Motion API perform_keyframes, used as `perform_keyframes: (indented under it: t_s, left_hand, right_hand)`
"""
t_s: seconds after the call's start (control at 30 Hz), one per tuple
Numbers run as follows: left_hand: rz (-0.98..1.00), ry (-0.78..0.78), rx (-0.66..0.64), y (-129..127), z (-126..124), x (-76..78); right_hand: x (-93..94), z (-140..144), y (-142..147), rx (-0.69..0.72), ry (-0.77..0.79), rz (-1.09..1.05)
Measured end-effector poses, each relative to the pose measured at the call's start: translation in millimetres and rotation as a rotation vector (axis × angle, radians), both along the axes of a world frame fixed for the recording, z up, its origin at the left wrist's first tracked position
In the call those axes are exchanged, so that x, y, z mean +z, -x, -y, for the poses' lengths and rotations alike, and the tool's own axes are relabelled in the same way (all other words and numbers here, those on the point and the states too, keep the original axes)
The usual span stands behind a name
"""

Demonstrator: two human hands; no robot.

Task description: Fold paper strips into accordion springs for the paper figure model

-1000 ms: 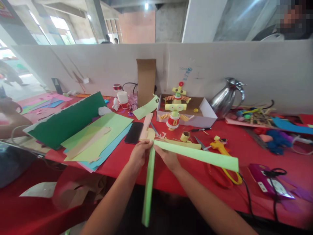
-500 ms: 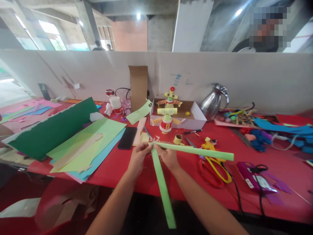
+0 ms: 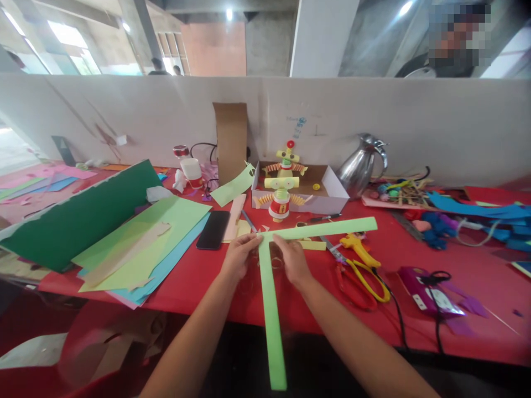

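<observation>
Two hands meet at the corner where two green strips join. The left hand [image 3: 238, 255] has its fingers closed on that corner from the left; the right hand [image 3: 292, 258] pinches it from the right, fingers curled over the paper. One strip [image 3: 327, 228] runs from the corner off to the right, just above the red table [image 3: 477, 337], its far end near the steel jug [image 3: 360, 166]. The other strip [image 3: 271, 326] hangs from the corner toward the person, past the table edge, between the two forearms.

Just beyond the hands stands a paper figure [image 3: 280, 196] in yellow, green and red, in front of an open cardboard box [image 3: 332, 190] that holds a second, similar figure. A black phone [image 3: 213, 229] lies flat to the left of the hands, beside a stack of light green and blue sheets [image 3: 145, 249]. A dark green sheet [image 3: 78, 221] leans further left. Right of the hands lie scissors [image 3: 365, 273] with red and yellow handles and a yellow glue gun [image 3: 357, 244], close to each other. A purple packet [image 3: 429, 293] with a black cord sits further right. A brown card [image 3: 230, 138] stands upright against the white partition [image 3: 435, 127], behind which another person's head shows, blurred.
</observation>
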State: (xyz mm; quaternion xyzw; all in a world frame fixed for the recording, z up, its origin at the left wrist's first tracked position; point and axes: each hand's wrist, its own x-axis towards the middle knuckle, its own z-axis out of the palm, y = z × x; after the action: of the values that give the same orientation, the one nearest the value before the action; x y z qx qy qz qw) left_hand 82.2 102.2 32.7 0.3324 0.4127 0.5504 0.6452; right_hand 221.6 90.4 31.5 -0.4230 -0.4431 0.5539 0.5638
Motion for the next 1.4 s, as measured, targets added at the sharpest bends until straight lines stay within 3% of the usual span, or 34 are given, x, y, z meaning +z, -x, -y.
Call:
perform_keyframes:
  t_s: [0.1,0.27,0.47,0.67,1.0,1.23,1.4]
  left_hand:
    - [0.059,0.038,-0.051,-6.0,-4.1,-1.7]
    - [0.147,0.06,-0.047,-3.9,-0.2,-4.2]
    - [0.158,0.038,-0.062,-1.6,6.0,-5.3]
    - [0.144,0.043,-0.067,-5.2,3.8,-3.6]
    - [0.152,0.047,-0.053,-8.6,8.1,-0.4]
    - [0.077,0.022,-0.089,-7.9,10.6,1.7]
    - [0.041,-0.02,-0.131,-4.1,7.8,-5.9]
  right_hand:
    - [-4.5,1.2,-6.9,0.051,-0.036,-0.036]
    - [-9.6,13.8,-4.9,-0.137,-0.156,0.175]
    - [-11.4,25.3,-3.0,-0.151,-0.296,0.32]
    - [-9.4,28.1,-4.0,-0.253,-0.409,0.405]
    - [-15.4,21.4,-13.2,-0.133,-0.516,0.591]
    - [-15.3,20.1,-9.4,-0.277,-0.526,0.573]
    - [-15.1,19.9,-5.9,-0.269,-0.376,0.434]
